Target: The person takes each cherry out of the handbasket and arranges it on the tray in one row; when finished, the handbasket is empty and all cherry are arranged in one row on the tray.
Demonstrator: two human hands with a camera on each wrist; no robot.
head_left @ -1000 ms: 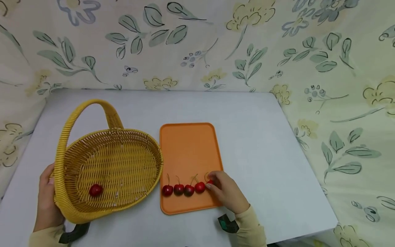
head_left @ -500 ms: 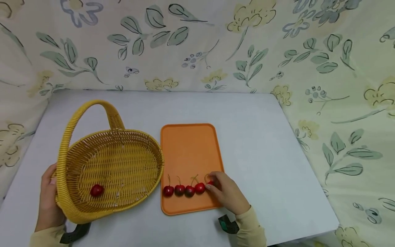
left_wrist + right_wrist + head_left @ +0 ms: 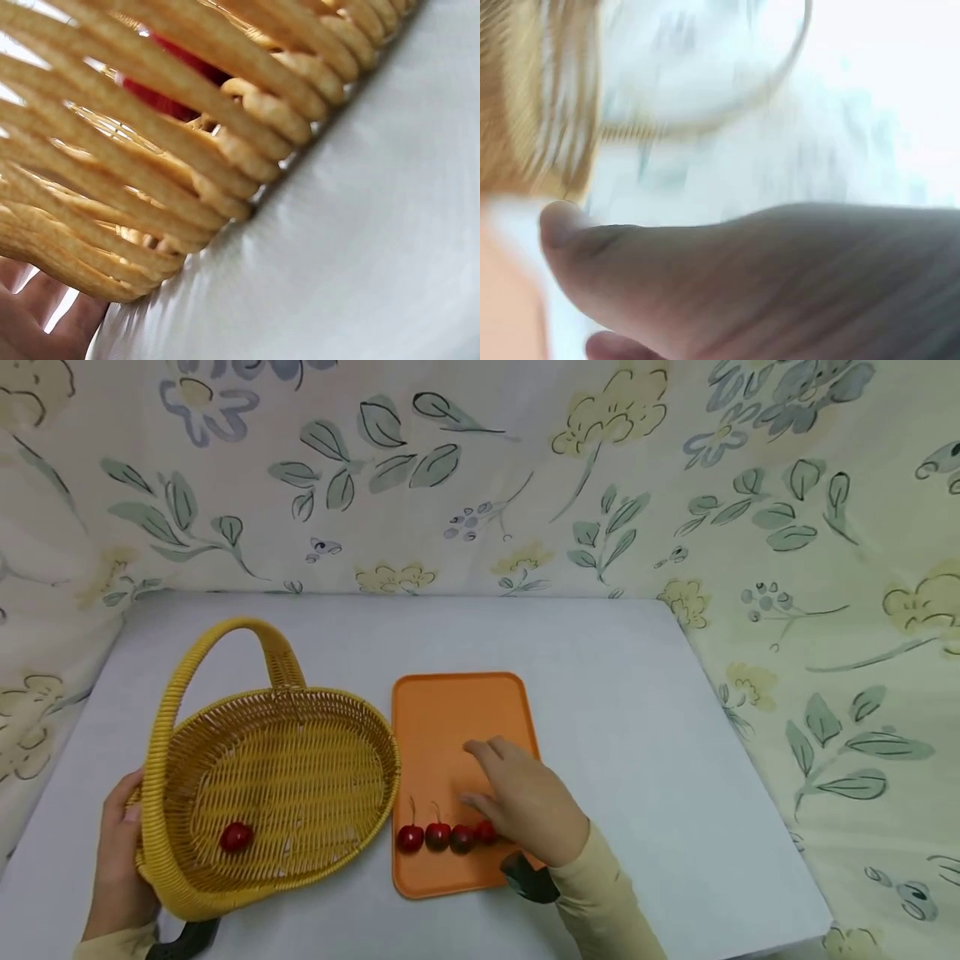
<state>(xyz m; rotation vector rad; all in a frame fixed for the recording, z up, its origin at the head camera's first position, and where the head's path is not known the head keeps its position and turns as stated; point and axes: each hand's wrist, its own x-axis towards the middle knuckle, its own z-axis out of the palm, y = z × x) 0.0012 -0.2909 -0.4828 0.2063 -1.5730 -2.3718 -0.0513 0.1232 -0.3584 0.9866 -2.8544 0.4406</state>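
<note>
A yellow wicker basket (image 3: 300,777) with a tall handle stands at the left; my left hand (image 3: 120,868) grips its left side. One dark red cherry (image 3: 236,837) lies inside it. In the left wrist view, red shows through the basket weave (image 3: 247,120), with fingers (image 3: 64,311) at the basket's end. My right hand (image 3: 528,802) is over the orange tray (image 3: 457,710), thumb and forefinger spread apart, nothing seen between them. Several cherries (image 3: 438,837) line the tray's near side; the hand covers the right end of that row. In the right wrist view the thumb (image 3: 630,262) stretches toward the basket.
The white table (image 3: 622,710) extends right of the tray and behind it. A floral cloth (image 3: 480,477) hangs behind and to the sides. The basket's right rim sits close against the tray's left edge. Dark wrist mounts (image 3: 528,878) stick out near both sleeves.
My right hand has left the rightmost cherry it was pinching, moved up and left over the tray, and spread its fingers. The left hand stays on the basket. The head view has tilted slightly.
</note>
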